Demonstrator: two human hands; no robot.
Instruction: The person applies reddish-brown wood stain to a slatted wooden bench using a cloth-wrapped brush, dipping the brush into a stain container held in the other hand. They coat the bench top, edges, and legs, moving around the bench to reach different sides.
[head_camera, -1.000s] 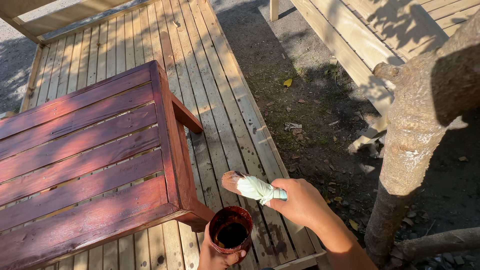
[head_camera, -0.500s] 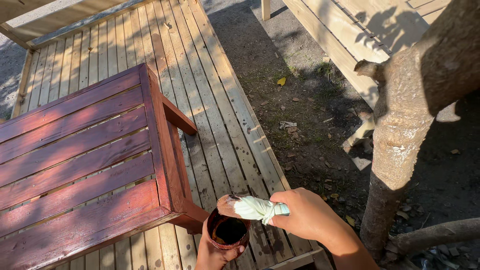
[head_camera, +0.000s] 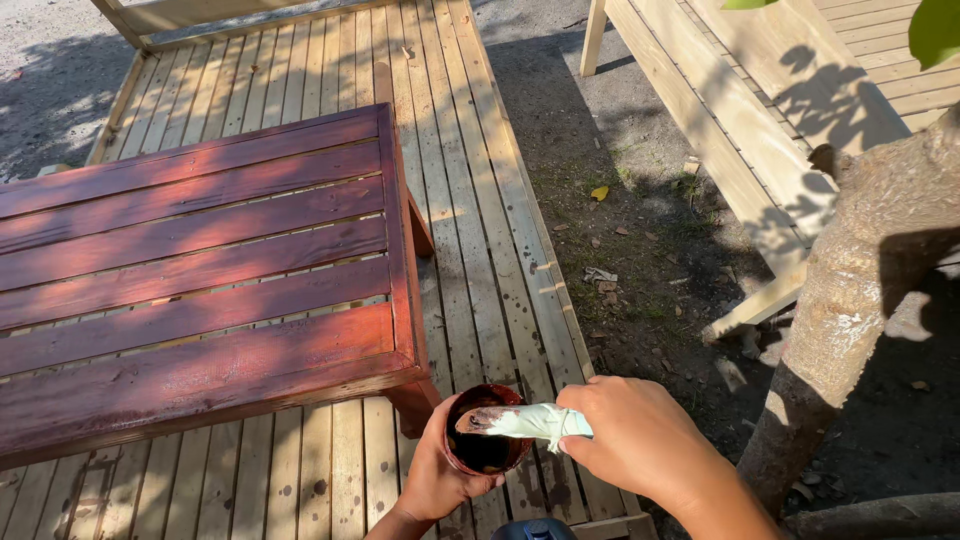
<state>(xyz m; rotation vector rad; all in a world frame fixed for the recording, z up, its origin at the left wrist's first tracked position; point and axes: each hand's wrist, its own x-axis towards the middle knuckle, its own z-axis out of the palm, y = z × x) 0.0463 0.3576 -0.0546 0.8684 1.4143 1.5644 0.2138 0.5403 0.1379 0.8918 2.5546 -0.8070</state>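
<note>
1. Head view: a small cup (head_camera: 487, 432) of dark stain is gripped by the left hand (head_camera: 440, 478) at 6 o'clock.
2. A brush (head_camera: 520, 421) is clasped by the right hand (head_camera: 640, 440), its tip resting in the cup.
3. A red-stained table (head_camera: 200, 270) is seen at 10 o'clock on the deck (head_camera: 480, 200).

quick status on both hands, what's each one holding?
Left hand: closed around the small dark-red cup of stain.
Right hand: closed on the white-wrapped brush, tip at the cup's rim.

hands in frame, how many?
2. The left hand grips the dark-stain cup at bottom centre; the right hand beside it holds a white-wrapped brush over the cup. No others show.
</note>
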